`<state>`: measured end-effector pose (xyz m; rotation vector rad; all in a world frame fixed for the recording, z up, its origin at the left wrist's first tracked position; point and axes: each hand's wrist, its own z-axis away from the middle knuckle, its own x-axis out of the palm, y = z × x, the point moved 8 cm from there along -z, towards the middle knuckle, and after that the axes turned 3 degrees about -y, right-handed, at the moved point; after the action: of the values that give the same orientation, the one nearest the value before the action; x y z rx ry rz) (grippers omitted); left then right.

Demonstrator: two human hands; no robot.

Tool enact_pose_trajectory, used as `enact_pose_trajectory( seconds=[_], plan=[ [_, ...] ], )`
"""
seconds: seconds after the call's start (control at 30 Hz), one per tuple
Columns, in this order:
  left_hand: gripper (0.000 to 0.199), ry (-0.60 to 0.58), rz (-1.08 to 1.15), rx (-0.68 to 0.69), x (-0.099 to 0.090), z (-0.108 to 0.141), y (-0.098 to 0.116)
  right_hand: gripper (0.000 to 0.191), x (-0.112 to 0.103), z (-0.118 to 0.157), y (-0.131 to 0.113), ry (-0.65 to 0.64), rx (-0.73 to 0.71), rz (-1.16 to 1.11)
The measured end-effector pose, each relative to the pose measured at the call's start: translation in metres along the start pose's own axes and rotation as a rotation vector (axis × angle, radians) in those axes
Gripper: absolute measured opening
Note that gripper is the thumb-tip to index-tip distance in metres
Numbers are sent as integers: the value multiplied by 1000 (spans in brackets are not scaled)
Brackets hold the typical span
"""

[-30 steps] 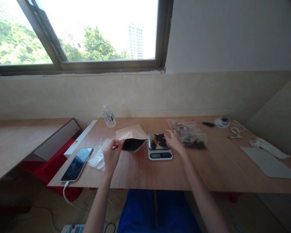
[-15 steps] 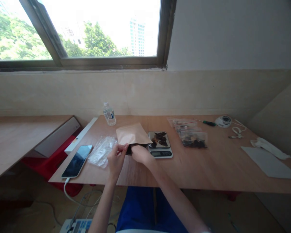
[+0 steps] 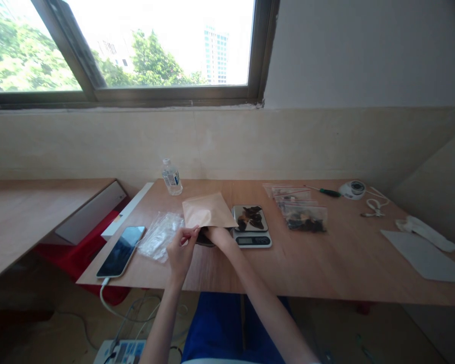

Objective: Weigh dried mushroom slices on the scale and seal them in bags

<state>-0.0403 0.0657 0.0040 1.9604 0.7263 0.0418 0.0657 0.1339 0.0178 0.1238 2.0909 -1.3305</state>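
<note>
A brown paper bag [image 3: 208, 210] lies on the table with its dark mouth facing me. My left hand [image 3: 182, 248] pinches the left edge of that mouth between thumb and fingers. Reaching into the bag, my right hand [image 3: 220, 238] has its fingers hidden inside, so what they hold does not show. Just right of the bag stands a white digital kitchen scale [image 3: 264, 241]. Dark brown dried pieces [image 3: 251, 218], perhaps dried mushroom, rest on its plate.
Clear plastic bags [image 3: 161, 237] and a phone [image 3: 121, 253] on a cable lie left. A water bottle [image 3: 172, 178] stands behind. To the right are filled zip bags [image 3: 305, 217], a screwdriver [image 3: 329, 192], a white dome camera [image 3: 352, 189] and a white sheet [image 3: 426, 255].
My right hand has gone slightly deeper into the paper bag. The left hand keeps its pinch on the edge. The view has shifted a little.
</note>
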Motion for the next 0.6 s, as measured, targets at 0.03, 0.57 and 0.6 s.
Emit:
enact_pose_trajectory(
  seconds=[0.03,0.57,0.6],
  plan=[
    [15,-2,-3,0,0,-1,0,18,1,5,3,-15,25,31],
    [18,109,-44,-18,-16,-18,7,13,-102,103,-5,374,-100,-16],
    [18,125,-42,-17,-18,-19,8,14,-117,103,7,444,-71,14]
  ],
)
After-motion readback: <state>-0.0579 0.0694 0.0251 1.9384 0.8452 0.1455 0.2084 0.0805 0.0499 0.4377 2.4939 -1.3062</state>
